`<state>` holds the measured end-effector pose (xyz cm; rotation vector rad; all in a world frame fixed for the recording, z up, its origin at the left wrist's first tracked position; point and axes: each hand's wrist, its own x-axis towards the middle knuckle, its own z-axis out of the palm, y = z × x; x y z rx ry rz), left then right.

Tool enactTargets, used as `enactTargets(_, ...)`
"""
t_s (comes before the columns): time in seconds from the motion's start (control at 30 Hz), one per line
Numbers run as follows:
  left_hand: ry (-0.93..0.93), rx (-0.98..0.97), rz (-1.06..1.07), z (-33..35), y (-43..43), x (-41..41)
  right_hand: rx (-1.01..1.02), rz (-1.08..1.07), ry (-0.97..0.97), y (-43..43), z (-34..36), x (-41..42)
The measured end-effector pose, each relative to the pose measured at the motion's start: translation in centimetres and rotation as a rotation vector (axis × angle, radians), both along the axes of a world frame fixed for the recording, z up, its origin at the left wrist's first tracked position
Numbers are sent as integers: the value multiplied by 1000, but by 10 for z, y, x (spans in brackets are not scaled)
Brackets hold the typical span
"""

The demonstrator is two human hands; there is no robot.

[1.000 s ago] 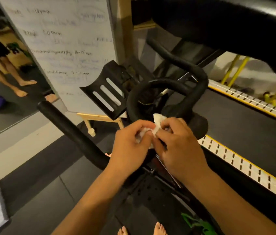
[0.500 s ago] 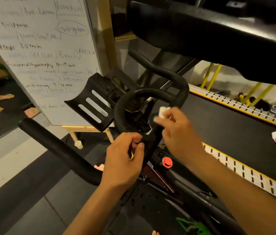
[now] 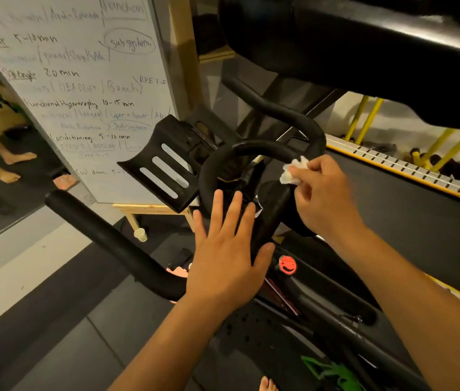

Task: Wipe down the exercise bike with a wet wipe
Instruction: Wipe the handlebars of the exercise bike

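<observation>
Two hands in shot, both over the front of the exercise bike [image 3: 322,294]. So the right hand [image 3: 324,198] has its fingertips pinched round a scrunched-up white wet wipe [image 3: 293,172], held right up by the inside of the handlebar loop [image 3: 251,146] on its right side. Honestly can't tell if the wipe is touching the bar or just shy of it, and that hand is a bit blurred. Meanwhile the left hand [image 3: 223,249] is flat, fingers straight and spread, laid over the spot where the loop meets the centre post [image 3: 272,215], thumb alongside the post, so whatever's under the palm is hidden. Just left of the loop there's a slotted black holder [image 3: 166,165], tilted. Most of the bike is cut off: the frame runs out the bottom edge, and a big black bar [image 3: 364,46] fills the top right. A round red sticker [image 3: 287,265] shows on the frame just beside the left thumb. Behind it all, the whiteboard [image 3: 82,80] has handwriting, only partly readable. Bare toes [image 3: 268,385] poke in at the bottom edge.
</observation>
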<state>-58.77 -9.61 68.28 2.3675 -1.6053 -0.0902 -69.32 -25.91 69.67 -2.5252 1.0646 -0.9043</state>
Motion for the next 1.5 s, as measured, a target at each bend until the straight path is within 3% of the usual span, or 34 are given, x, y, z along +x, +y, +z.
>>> enactTargets(0.1,-26,30,3,-1,-1,-1,22,42,-108,35,-11,-9)
enactTargets(0.27,12,26,-11,4,-4,3,93,244,-110,35,-11,-17)
enactTargets(0.43,2,-50,52,23,-45,42,131,19,-34,-35,-1,-9)
enactTargets(0.57,86,-95,83,5,-56,49,129,-32,-44,-11,1,-9)
enactTargets(0.7,82,-160,77,0,-58,51,52,226,-48,61,-13,-19)
enactTargets(0.8,73,-164,74,-1,-59,53,41,341,-26,56,-11,-21)
enactTargets(0.93,89,-162,78,-1,-58,53,29,66,11,-18,5,-13)
enactTargets(1.03,87,-165,76,-1,-57,53,101,-89,28,-27,7,-10)
enactTargets(1.27,72,-174,88,-3,-59,53,182,-27,154,59,-14,-32)
enactTargets(1.5,85,-183,92,-1,-60,52,277,-214,142,-2,6,-30)
